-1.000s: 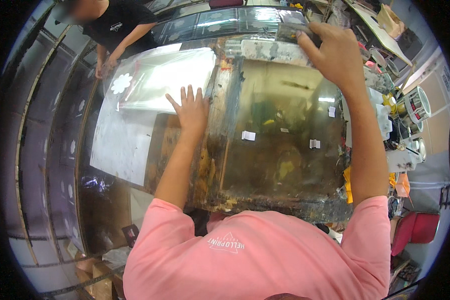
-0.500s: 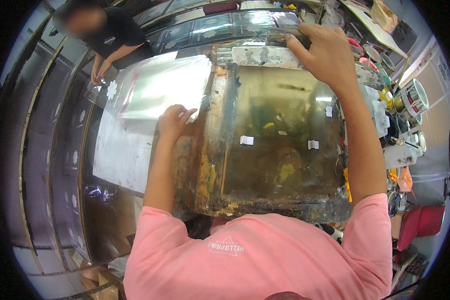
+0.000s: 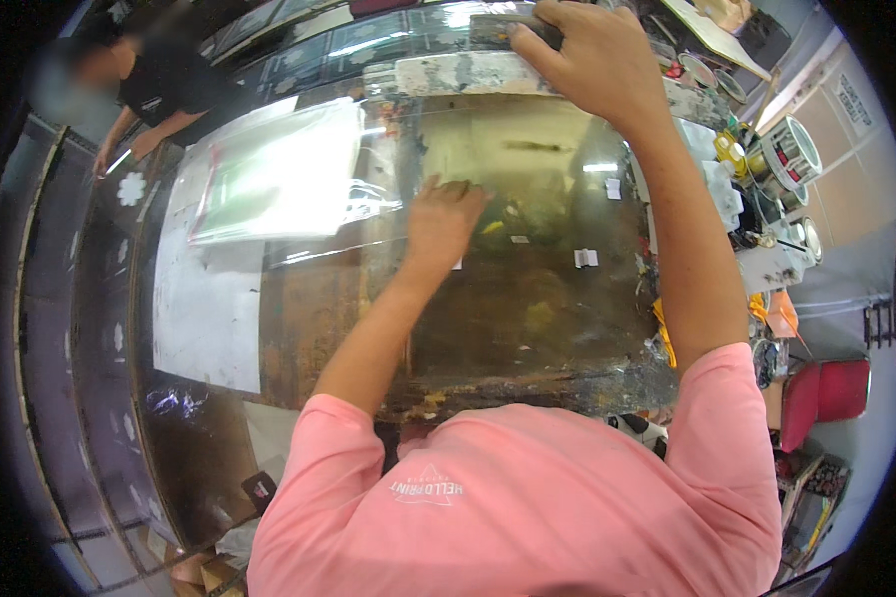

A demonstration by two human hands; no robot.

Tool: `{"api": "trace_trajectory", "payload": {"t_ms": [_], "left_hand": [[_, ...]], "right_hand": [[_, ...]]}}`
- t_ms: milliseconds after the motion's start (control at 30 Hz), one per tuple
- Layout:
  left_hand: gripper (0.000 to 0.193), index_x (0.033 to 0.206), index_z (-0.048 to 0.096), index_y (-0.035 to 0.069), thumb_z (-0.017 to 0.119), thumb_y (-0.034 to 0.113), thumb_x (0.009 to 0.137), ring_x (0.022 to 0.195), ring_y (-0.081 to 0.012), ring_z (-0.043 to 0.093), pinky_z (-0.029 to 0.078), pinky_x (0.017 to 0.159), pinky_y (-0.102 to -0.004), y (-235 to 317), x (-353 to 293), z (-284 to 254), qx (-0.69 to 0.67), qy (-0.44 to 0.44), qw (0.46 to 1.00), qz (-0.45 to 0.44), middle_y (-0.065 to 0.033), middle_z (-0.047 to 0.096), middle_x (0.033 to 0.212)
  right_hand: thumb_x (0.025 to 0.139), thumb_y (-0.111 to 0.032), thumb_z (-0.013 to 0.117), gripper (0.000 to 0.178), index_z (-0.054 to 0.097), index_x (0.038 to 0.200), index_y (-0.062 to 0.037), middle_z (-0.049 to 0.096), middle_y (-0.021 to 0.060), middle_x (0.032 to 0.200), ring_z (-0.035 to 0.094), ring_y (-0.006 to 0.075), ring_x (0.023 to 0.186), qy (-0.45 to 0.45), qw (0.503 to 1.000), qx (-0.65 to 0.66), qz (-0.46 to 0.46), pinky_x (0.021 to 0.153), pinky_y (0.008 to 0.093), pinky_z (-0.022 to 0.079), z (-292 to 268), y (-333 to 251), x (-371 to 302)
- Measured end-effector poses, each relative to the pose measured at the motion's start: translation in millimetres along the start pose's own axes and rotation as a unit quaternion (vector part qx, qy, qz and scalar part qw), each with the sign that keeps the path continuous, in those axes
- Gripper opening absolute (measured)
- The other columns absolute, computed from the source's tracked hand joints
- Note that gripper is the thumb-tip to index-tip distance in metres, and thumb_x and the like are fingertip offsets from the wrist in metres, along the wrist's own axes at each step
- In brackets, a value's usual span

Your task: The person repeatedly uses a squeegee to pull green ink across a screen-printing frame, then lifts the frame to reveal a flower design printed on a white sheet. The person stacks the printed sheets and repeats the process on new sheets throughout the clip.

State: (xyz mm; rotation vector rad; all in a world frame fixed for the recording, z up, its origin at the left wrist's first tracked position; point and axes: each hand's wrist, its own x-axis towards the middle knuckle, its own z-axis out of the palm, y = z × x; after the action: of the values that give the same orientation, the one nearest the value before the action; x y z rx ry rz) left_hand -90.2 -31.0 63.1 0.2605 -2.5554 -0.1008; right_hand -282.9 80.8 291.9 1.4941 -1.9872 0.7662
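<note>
My left hand [image 3: 446,214] reaches over the left part of the glossy, paint-stained work board [image 3: 528,328], fingers closed on the edge of a clear plastic sheet [image 3: 353,249]. The sheet trails left to a stack of clear sheets [image 3: 284,169], bright with glare. My right hand [image 3: 602,65] is raised at the far side, its fingers wrapped round a dark bar [image 3: 508,32] above a pale, paint-smeared strip [image 3: 468,75]. Small white tabs [image 3: 586,259] are stuck on the board; one is partly covered by my left arm.
A white sheet [image 3: 209,318] lies under the stack's near side. At the right stand paint cans [image 3: 784,154] and orange cloths. A red chair [image 3: 831,398] is at the lower right. Another person [image 3: 164,90] stands at the far left, handling something thin beside a rack.
My left hand has moved right from the stack onto the board, drawing a clear sheet along. The whole view has shifted, while my right hand keeps its grip on the bar.
</note>
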Motion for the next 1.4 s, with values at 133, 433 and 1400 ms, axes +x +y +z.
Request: {"api": "trace_trajectory", "payload": {"t_ms": [133,433,1400], "left_hand": [[0.059,0.124,0.076,0.009,0.063,0.061,0.097,0.13,-0.0358,0.063,0.03,0.122,-0.0647,61.1,14.6,57.3,-0.03,-0.127,0.99,-0.046,-0.017,0.071,0.134],[0.131,0.154,0.053,-0.001,0.055,0.1,0.072,0.155,-0.0496,0.034,0.002,0.127,-0.0721,121.9,6.0,97.2,-0.104,-0.126,0.987,0.002,-0.028,0.042,0.164],[0.115,0.138,0.065,-0.003,0.052,0.095,0.08,0.142,-0.0459,0.05,0.007,0.124,-0.0774,140.6,1.1,104.2,-0.13,-0.088,0.986,0.058,-0.0262,0.059,0.145]], "right_hand": [[0.09,-0.043,0.064,0.046,0.071,0.076,-0.0003,0.07,0.0219,0.076,0.07,0.0418,0.078,0.001,1.0,-0.012,-0.02,0.078,0.0525,0.051,1.6,3.0,0.8],[0.09,-0.043,0.061,0.049,0.071,0.071,0.0008,0.069,0.0244,0.071,0.07,0.0427,0.071,0.042,0.997,-0.029,-0.049,0.073,0.0534,0.053,5.8,8.9,7.7],[0.09,-0.042,0.06,0.047,0.066,0.071,0.0002,0.067,0.0216,0.069,0.069,0.0398,0.071,0.009,1.0,-0.019,-0.018,0.074,0.0495,0.053,5.6,4.3,6.5]]}}
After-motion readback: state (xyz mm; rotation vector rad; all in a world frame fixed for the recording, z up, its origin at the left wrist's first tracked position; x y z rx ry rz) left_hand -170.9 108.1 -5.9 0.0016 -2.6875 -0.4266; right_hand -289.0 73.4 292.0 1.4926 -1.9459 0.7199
